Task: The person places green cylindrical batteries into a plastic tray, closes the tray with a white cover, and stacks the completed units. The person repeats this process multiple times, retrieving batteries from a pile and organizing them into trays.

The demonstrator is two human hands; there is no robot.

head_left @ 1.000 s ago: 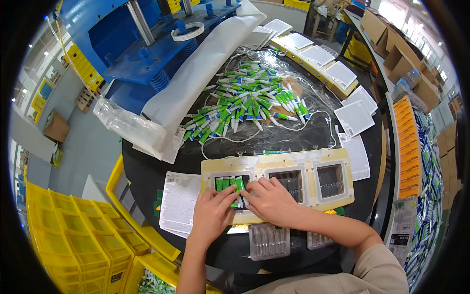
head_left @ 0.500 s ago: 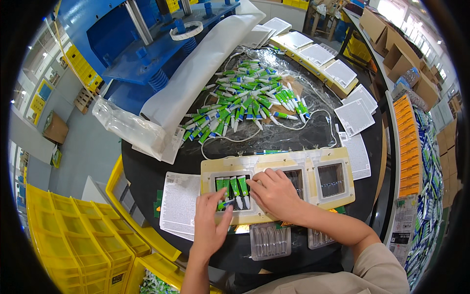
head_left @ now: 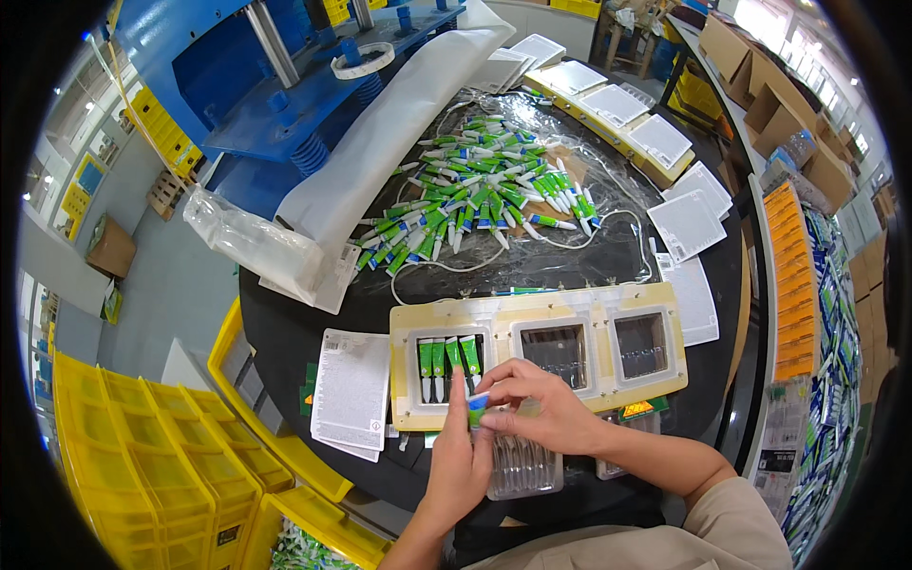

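Observation:
A small green and blue tube (head_left: 477, 408) is held upright between my two hands, in front of a pale yellow frame (head_left: 456, 415) with three windows. My left hand (head_left: 458, 470) closes round its lower end, with the index finger stretched up along it. At its upper part, my right hand (head_left: 537, 407) pinches it between thumb and fingers. Behind them, several green tubes with white nozzles (head_left: 438, 366) stand side by side in the frame's left window. The middle window (head_left: 553, 356) and right window (head_left: 641, 344) hold clear moulded plastic without tubes.
A heap of green and white tubes (head_left: 484, 185) lies beyond the frame. Printed white cards (head_left: 350, 389) lie at left, clear blister trays (head_left: 522, 465) at the near edge. A blue press (head_left: 275, 123) stands back left; yellow crates (head_left: 152, 456) stand near left.
Both hands have moved away from the left window toward me and come together. The loose tube lying across that window's lower part is now lifted out between them.

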